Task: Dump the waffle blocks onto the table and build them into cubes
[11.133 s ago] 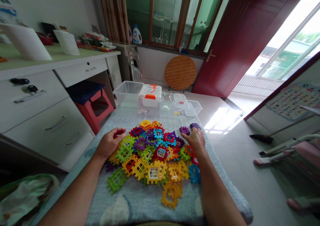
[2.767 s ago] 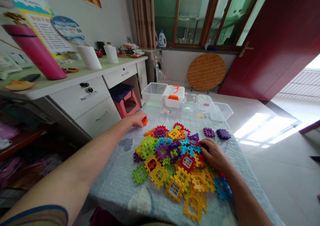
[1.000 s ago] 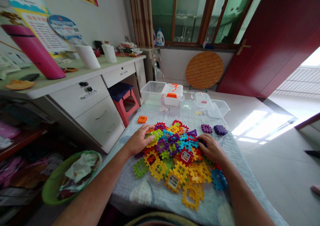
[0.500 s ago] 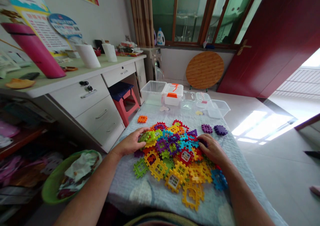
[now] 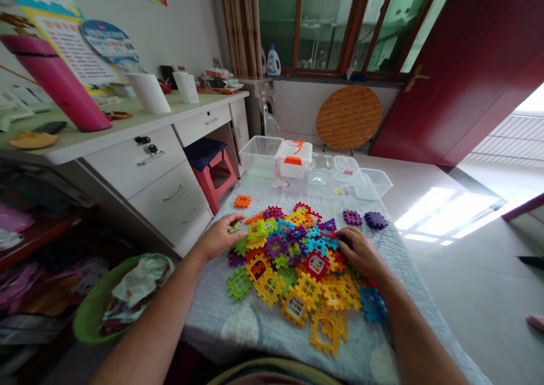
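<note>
A heap of colourful plastic interlocking blocks (image 5: 293, 249), flat squares with notched edges and some with window grids, lies on the cloth-covered table. At its left edge is my left hand (image 5: 219, 238), with thumb and fingers closed on a green block (image 5: 234, 227) that shows only in part. My right hand (image 5: 359, 250) rests at the heap's right side, fingers curled down over the pieces; a dark piece shows under them, mostly hidden. Beyond the heap lie an orange block (image 5: 242, 202) on the left and two purple ones, a lighter block (image 5: 352, 218) and a darker stack (image 5: 375, 220), on the right.
Clear plastic boxes, including an open bin (image 5: 259, 149) and a lidded box (image 5: 294, 161) with orange clips, stand along the table's far end. A white desk (image 5: 148, 158), a red stool (image 5: 215, 172) and a green basket (image 5: 80, 311) are at the left.
My left hand has drawn back slightly to the left from the heap, with a green block between its fingers. My right hand has hardly moved.
</note>
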Demonstrator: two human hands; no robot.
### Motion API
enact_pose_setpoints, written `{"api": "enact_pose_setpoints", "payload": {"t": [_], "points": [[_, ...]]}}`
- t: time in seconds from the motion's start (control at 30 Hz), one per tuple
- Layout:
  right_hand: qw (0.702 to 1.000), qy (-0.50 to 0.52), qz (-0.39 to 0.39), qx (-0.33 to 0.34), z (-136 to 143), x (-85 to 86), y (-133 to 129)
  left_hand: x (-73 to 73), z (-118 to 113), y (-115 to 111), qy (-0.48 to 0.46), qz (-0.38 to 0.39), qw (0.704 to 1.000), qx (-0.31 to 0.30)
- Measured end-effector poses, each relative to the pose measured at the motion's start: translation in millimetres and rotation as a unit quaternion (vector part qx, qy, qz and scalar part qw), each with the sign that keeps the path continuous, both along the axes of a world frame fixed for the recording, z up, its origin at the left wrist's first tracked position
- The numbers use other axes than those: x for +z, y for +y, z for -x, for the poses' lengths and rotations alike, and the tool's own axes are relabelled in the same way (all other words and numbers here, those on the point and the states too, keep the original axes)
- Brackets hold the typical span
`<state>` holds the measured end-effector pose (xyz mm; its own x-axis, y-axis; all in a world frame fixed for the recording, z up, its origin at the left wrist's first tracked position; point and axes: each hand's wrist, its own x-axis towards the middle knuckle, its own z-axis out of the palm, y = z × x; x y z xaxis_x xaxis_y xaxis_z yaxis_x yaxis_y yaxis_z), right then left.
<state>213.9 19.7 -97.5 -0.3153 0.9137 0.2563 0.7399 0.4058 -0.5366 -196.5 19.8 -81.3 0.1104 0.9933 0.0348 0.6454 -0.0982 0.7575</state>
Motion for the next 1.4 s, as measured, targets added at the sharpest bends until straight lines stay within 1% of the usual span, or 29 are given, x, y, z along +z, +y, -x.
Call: {"api": "enact_pose_setpoints", "payload": {"t": [0.07,0.1,0.17,0.27,0.33,0.4,0.5,0.6,0.73,0.87,0.97,1.1,1.2,1.3,1.4], "points": [[1.0,-0.001,0.0,0.0,-0.1,-0.2,0.1,-1.6,1.5,1.9,0.072,-0.037,0.996,0.035],[1.0,-0.002,0.001,0.0,-0.1,-0.3,0.2,-2.2,2.0,2.4,0.1,-0.048,0.993,0.041],[1.0,-0.005,0.003,0.001,-0.3,-0.5,0.3,-2.1,2.6,2.1,0.129,-0.047,0.99,0.031],[1.0,-0.005,0.004,0.002,-0.6,-0.8,0.7,1.6,3.6,-3.1,0.125,-0.019,0.992,-0.017],[1.0,-0.004,0.002,0.002,-0.9,-1.5,1.1,5.7,5.2,-9.6,0.115,-0.007,0.992,-0.051],[1.0,-0.005,0.002,0.001,-1.4,-2.5,1.5,9.6,7.2,-18.0,0.117,-0.002,0.99,-0.072],[1.0,-0.005,0.001,0.005,-1.9,-4.0,1.8,13.7,7.5,-30.6,0.146,-0.009,0.987,-0.069],[1.0,-0.004,0.001,0.005,-1.8,-4.3,1.6,16.2,-0.1,-37.0,0.159,-0.042,0.985,-0.053],[1.0,-0.003,0.001,0.001,-0.9,-2.9,0.8,16.9,-19.6,-30.5,0.15,-0.084,0.983,-0.063],[1.0,-0.004,0.001,0.004,-1.4,-2.3,0.8,17.5,-36.5,-18.0,0.141,-0.071,0.986,-0.048],[1.0,-0.006,0.0,0.006,-2.7,-3.2,1.3,21.4,-44.4,-12.5,0.151,-0.065,0.985,-0.046],[1.0,-0.003,-0.002,0.009,-3.1,-3.7,1.4,27.5,-50.7,-10.2,0.191,-0.072,0.978,-0.048],[1.0,-0.001,0.002,0.006,-2.4,-2.9,1.0,28.7,-52.5,-9.8,0.202,-0.087,0.974,-0.058],[1.0,-0.003,0.004,0.003,-1.6,-1.9,0.7,29.2,-51.8,-8.7,0.191,-0.113,0.973,-0.064],[1.0,-0.005,0.001,0.004,-1.1,-0.8,0.4,32.8,-48.7,-7.0,0.151,-0.145,0.977,-0.038]]}}
